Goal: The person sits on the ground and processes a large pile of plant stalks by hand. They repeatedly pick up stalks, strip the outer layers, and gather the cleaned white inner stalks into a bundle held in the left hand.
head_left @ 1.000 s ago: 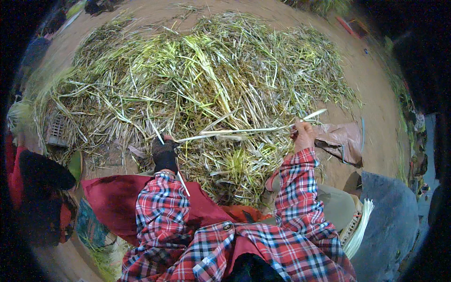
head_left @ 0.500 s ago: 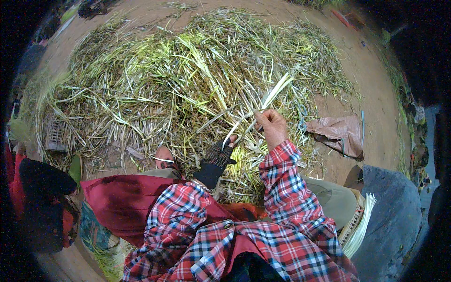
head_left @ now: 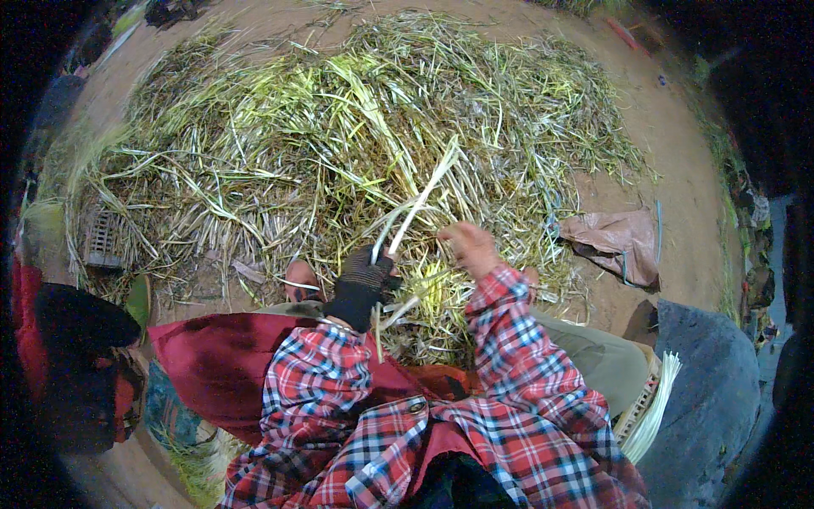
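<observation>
My left hand [head_left: 365, 280], in a black fingerless glove, is closed round a few long pale stalks [head_left: 426, 191]. Their whitish-green ends point up and away over the heap. A yellowish withered leaf strip [head_left: 411, 303] hangs in the air or trails just below that glove, smeared by motion. Bare and blurred, my right hand [head_left: 471, 248] is to the right, apart from the stalks. Whether its fingers pinch anything cannot be made out. Beneath both hands spreads a wide heap of green, yellow and dry leaves [head_left: 339, 144].
A bundle of trimmed white stalks [head_left: 655, 411] lies by my right knee, against a crate edge [head_left: 636, 399] and a grey slab-like surface [head_left: 704, 390]. Right of the heap is a crumpled brown sack [head_left: 615, 244]. A plastic crate [head_left: 103, 239] stands at left, near another person [head_left: 76, 356].
My left hand has drawn slightly left and nearer with the stalks, which tilt differently now. My right hand has come off the stalks and dropped a little nearer and left.
</observation>
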`<state>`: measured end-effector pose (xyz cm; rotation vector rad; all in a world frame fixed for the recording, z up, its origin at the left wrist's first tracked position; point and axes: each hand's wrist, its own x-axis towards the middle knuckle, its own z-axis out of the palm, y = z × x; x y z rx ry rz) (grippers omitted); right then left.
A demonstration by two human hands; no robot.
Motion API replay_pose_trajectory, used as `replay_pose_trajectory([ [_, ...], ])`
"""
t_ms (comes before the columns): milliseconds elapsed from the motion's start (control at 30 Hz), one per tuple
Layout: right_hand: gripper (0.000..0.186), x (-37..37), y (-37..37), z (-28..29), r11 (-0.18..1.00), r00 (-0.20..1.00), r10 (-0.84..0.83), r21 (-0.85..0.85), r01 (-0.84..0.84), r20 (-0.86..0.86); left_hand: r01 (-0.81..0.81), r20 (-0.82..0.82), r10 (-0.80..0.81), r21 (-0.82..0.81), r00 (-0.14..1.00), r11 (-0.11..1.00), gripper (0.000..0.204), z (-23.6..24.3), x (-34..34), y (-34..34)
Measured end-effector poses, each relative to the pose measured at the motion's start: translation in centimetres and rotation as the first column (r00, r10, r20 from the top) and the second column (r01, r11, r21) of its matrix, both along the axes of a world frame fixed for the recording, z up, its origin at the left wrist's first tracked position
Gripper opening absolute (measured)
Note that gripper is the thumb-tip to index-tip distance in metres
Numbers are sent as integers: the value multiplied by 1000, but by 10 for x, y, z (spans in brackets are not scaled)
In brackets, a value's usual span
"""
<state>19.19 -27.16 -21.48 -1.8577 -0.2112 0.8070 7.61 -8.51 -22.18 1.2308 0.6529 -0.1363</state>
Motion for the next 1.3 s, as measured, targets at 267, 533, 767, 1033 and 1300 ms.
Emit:
replay_pose_trajectory([
  [267, 24, 44, -107, -45, 748, 689, -543, -97, 657, 479, -255, 134, 294, -250, 946, 934, 13, 36, -8, 32],
  [533, 48, -66, 66, 23, 854, 887, 427, 246, -459, 175, -369, 145, 402, -213, 904, 905, 14, 49, 3, 33],
  [767, 20, -100, 20, -1, 608, 509, 785, -279, -743, 354, -684, 352, 778, -373, 520, 626, 11, 42, -23, 109],
  [1033, 40, -52, -37, -60, 331, 342, 936, -553, -764, 88, -753, 312, 879, -458, 362, 473, 10, 32, -9, 107],
  [1300, 27, 83, 100, -58, 919, 645, 263, -389, 59, 718, -626, 68, 806, -593, 588, 506, 13, 4, -3, 79],
])
